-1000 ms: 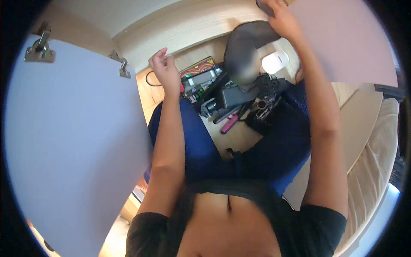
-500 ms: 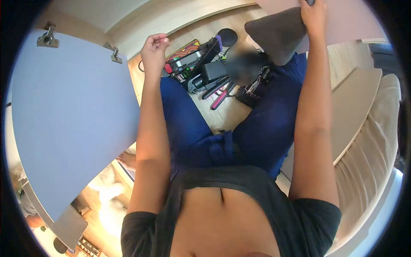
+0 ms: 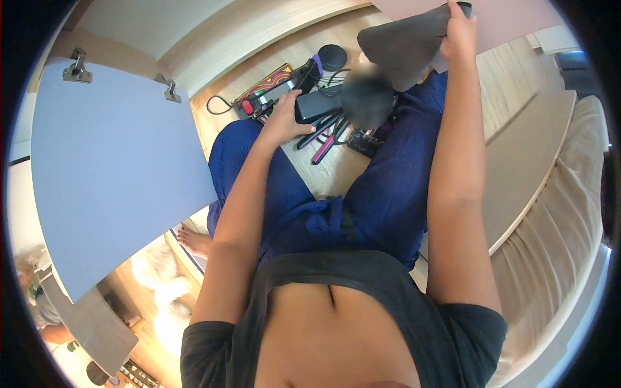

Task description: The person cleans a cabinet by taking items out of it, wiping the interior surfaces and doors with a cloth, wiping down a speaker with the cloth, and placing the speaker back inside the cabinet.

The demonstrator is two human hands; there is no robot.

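My left hand (image 3: 283, 121) reaches down over the pile on the floor, thumb and fingers spread around the near end of a black box (image 3: 320, 103); I cannot tell whether it touches the box. Up at the right, my right hand (image 3: 460, 35) grips the edge of a dark grey, soft pouch-like piece (image 3: 407, 48), which hangs out to the left. Beside the box lie black-and-pink wand-like tools (image 3: 323, 149) that resemble hair stylers. A blurred dark round thing (image 3: 367, 100) hides part of the pile.
A pale cabinet door (image 3: 123, 161) stands open at the left on metal hinges (image 3: 77, 71). Behind the pile are a patterned box (image 3: 272, 77) and a round black lid-like disc (image 3: 332, 57). A beige cushion (image 3: 563, 194) is at the right. White fluffy animals (image 3: 165, 271) lie lower left.
My left hand has come down and right from the air onto the pile, its fingers spreading. My right hand has shifted slightly left, still holding the grey pouch-like piece.
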